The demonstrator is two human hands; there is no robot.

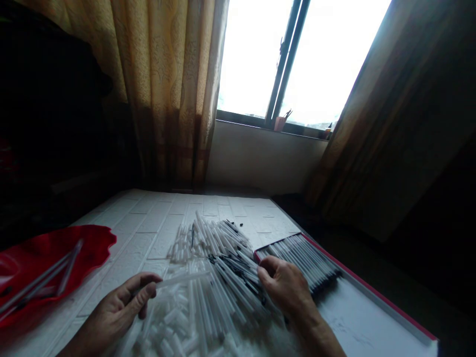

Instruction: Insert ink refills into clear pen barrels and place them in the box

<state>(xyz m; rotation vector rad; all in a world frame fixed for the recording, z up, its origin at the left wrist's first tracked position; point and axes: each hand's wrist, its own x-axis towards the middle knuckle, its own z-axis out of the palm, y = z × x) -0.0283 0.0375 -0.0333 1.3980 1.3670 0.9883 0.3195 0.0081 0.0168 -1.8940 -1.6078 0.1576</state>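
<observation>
My left hand (pixel 130 300) pinches one end of a translucent white pen barrel (pixel 182 280), which points right over a heap of short clear plastic pieces (pixel 171 322), probably pen caps. My right hand (pixel 288 287) is closed, thumb against fingers, at the right edge of a pile of dark-tipped pen refills (pixel 238 270). A pale stick reaches its fingertips, but whether they grip it is unclear. More empty-looking barrels (pixel 211 307) lie between my hands. Just right of my right hand, a red-rimmed tray (pixel 394 302) holds a row of pens (pixel 303 258) with dark ends.
Farther back is another pile of white barrels (pixel 211 235) on the brick-patterned white table (pixel 137 218). A red scalloped bowl (pixel 92 243) with several long sticks stands at left. Beyond the table are curtains (pixel 167 74) and a window with a pink cup (pixel 279 123) on its sill.
</observation>
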